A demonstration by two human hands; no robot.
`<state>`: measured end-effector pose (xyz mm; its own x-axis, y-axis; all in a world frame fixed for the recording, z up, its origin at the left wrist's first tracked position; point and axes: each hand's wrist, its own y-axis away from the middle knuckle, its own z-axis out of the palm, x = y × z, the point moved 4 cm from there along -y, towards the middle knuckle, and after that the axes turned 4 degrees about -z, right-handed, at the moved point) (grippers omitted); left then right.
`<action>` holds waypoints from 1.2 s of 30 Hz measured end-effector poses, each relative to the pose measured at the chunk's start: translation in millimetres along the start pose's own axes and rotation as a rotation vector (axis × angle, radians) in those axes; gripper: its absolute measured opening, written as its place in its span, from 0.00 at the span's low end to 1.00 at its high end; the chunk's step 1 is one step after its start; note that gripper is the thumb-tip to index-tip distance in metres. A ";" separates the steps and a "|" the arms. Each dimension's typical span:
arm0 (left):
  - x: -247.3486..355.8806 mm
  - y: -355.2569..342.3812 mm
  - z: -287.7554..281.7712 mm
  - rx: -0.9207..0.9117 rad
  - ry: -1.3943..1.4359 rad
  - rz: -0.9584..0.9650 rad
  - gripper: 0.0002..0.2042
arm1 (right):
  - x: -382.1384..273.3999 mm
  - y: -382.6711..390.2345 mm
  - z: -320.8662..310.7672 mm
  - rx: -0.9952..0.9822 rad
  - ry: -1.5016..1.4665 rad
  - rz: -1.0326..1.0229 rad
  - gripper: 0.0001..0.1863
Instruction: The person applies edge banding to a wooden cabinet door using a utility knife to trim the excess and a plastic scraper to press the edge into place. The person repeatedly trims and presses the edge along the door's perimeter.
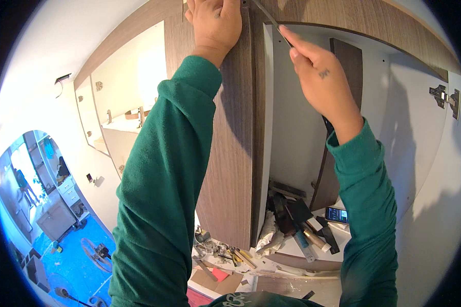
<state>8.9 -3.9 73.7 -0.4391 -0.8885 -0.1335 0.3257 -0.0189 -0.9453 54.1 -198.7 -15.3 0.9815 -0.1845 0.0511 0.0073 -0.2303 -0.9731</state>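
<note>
Fingers of right hand pinching thin tool near top of upright wood panel, left hand cropped, grip can't tell; panel's standing, top-edge work looks unfinished, remainder unclear.

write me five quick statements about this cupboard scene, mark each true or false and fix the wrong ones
1. The right hand grips a long, thin tool. True.
2. The left hand hangs low, near the picture's lower edge. False: the left hand is raised at the top edge, by the brown wood panel.
3. A phone with a lit screen lies to the right of the heap of tools. True.
4. Both sleeves are red. False: both sleeves are green.
5. The floor covering seen through the archway is blue. True.
</note>
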 end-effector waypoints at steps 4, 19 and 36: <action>-8.1 -1.1 -1.2 0.023 -0.024 -0.057 0.30 | -9.1 -17.0 7.8 -0.098 0.021 0.092 0.22; -6.7 -2.7 1.2 0.018 -0.069 -0.250 0.32 | 2.4 -14.5 8.5 -0.008 0.180 -0.078 0.23; -6.0 -0.7 -5.7 0.048 -0.046 -0.160 0.29 | -7.4 -34.5 -20.9 -0.176 0.202 -0.025 0.22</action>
<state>6.6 4.0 73.4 -0.4500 -0.8925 0.0323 0.2953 -0.1828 -0.9378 42.7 -209.4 22.7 0.9232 -0.3595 0.1358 -0.0196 -0.3969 -0.9177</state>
